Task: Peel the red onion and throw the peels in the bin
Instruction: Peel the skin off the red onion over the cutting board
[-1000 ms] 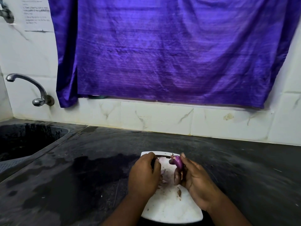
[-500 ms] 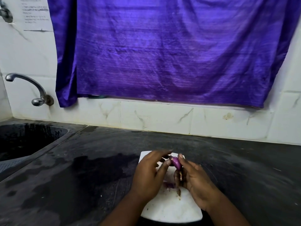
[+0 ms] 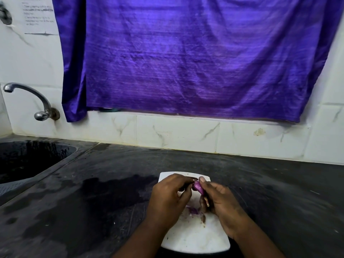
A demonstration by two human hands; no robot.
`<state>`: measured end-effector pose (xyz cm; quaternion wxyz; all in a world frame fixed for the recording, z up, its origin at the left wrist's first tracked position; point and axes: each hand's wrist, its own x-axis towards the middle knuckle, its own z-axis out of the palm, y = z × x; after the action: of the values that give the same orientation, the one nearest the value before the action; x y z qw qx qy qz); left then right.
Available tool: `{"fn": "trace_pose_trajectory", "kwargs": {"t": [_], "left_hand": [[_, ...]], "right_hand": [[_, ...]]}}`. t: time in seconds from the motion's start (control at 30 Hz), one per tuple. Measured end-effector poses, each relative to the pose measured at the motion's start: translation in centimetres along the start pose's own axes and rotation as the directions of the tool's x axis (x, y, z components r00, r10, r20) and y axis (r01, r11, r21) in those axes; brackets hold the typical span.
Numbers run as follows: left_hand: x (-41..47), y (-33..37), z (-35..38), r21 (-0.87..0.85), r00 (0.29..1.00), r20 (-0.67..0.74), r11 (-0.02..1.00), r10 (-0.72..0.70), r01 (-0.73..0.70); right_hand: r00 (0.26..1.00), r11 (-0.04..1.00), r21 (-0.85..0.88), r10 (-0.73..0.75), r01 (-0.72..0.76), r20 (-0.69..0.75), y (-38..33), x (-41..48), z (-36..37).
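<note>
Over the white chopping board (image 3: pixel 195 237), which lies on the dark counter (image 3: pixel 93 202), both hands meet around a small red onion (image 3: pixel 197 187). The right hand (image 3: pixel 221 203) has the onion closed between its thumb and fingers, holding it above the far end of the board. The left hand (image 3: pixel 167 200) is beside it, its fingertips pinched at the top of the onion, on what looks like a bit of skin, though that is too small to be sure. On the board below the hands lie purple peel scraps (image 3: pixel 193 211) and a few brown flakes. A wet patch (image 3: pixel 119 185) darkens the counter just left of the board. Further left of the board is the black sink (image 3: pixel 28 159), with a metal tap (image 3: pixel 37 101) on the tiled wall above it. Beyond the board, a purple cloth (image 3: pixel 195 58) hangs over the wall.
</note>
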<state>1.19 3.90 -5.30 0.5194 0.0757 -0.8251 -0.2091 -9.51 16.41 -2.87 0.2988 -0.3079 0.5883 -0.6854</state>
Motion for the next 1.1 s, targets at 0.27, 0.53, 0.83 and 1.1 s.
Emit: {"fn": "trace_pose_trajectory", "kwargs": {"t": [0.27, 0.53, 0.83, 1.1], "left_hand": [[0.1, -0.7, 0.3, 0.044, 0.958, -0.052, 0.958, -0.281, 0.284], [0.2, 0.0, 0.3, -0.201, 0.952, 0.056, 0.931, -0.3, 0.305], [0.5, 0.6, 0.4, -0.584, 0.878, 0.239, 0.661, -0.415, 0.471], [0.5, -0.2, 0.5, -0.66, 0.806, 0.263, 0.51, -0.53, 0.551]], "right_hand": [[0.994, 0.998, 0.007, -0.07, 0.07, 0.085, 0.0, -0.1, -0.1], [0.994, 0.995, 0.008, -0.097, 0.097, 0.054, 0.1, 0.1, -0.4], [0.989, 0.992, 0.032, -0.122, 0.119, 0.087, 0.2, 0.1, -0.5], [0.975, 0.979, -0.021, -0.2, 0.203, 0.092, 0.8, 0.5, -0.6]]}}
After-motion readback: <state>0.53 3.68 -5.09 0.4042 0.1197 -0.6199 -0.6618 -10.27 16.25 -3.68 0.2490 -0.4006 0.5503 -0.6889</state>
